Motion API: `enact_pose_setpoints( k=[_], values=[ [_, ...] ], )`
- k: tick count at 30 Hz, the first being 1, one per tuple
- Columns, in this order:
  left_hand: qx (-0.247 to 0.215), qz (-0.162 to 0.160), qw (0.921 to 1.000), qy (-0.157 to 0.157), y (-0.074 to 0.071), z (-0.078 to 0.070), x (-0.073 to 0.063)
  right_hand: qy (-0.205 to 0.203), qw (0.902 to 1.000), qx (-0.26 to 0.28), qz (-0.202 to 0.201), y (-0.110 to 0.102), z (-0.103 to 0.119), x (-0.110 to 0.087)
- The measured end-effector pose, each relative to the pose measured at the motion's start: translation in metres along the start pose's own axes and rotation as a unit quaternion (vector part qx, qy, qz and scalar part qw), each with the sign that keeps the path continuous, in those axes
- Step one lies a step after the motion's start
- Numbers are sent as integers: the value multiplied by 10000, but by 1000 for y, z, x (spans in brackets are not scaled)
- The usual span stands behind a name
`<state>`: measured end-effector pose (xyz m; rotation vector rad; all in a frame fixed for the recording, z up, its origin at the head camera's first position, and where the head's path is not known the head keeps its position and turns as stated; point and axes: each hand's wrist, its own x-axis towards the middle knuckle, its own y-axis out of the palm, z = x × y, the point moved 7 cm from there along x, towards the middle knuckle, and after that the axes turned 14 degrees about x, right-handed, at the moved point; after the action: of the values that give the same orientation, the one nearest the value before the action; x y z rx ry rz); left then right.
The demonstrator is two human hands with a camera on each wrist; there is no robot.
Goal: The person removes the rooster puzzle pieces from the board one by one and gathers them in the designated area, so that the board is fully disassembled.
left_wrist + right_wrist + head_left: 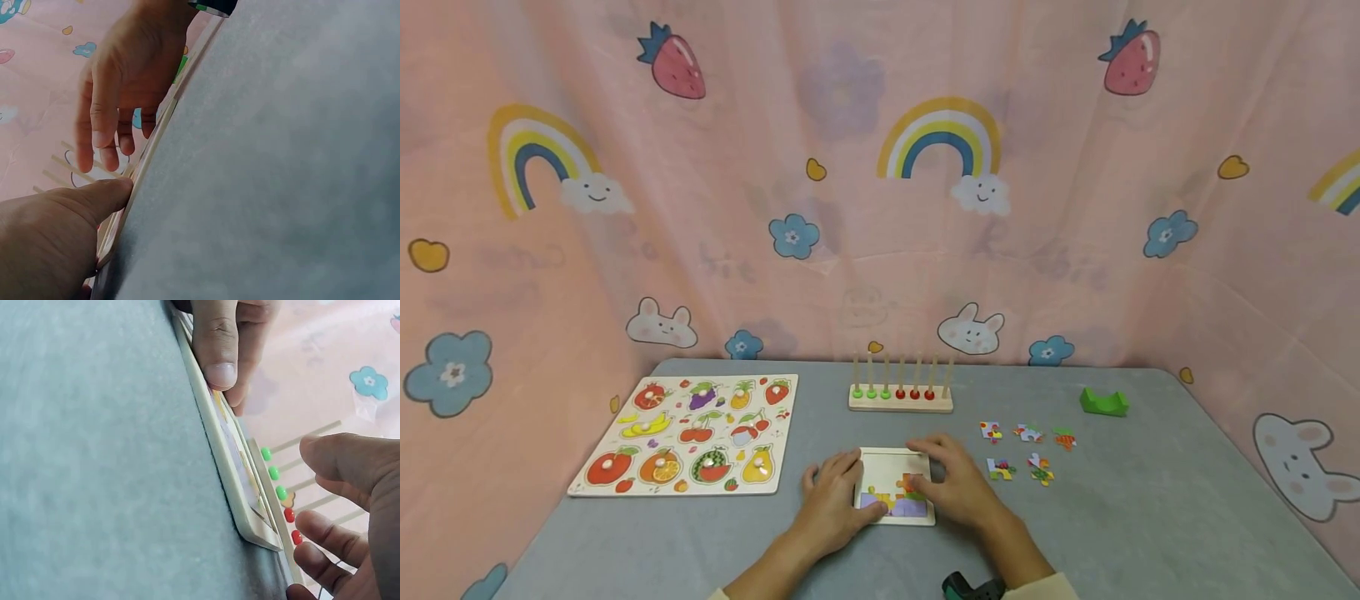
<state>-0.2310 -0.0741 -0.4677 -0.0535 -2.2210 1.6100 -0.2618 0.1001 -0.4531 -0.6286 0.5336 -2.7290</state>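
Observation:
A small wooden puzzle tray (883,462) lies on the table. Joined purple, yellow and orange puzzle pieces (912,507) fill its near part and right side. My left hand (831,507) grips the tray's left side, its thumb over the near edge and its fingers along the far-left side. In the right wrist view the left thumb (220,369) rests on the tray. My right hand (962,487) hovers over the tray's right side, thumb close to the orange piece. Its fingers (334,540) are loosely bent and apart from the thumb, with nothing seen between them.
Several loose puzzle pieces (1028,433) lie right of the tray. Behind it stands a peg rack (901,403) with green and red beads. A fruit knob puzzle board (722,442) is at left, a green block (1103,402) at far right. A pink curtain (820,317) hangs behind.

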Motion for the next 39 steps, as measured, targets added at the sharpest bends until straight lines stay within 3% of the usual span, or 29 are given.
enact_pose_setpoints(
  k=[5,18,39],
  values=[
    [26,8,10000,14,0,0,0,270,9994,-151,170,3,-5,-1],
    [53,8,10000,13,0,0,1,310,9924,-1035,595,12,-3,-3],
    [70,-1,10000,16,0,0,1,77,9963,-695,507,10,0,-6]
  ],
)
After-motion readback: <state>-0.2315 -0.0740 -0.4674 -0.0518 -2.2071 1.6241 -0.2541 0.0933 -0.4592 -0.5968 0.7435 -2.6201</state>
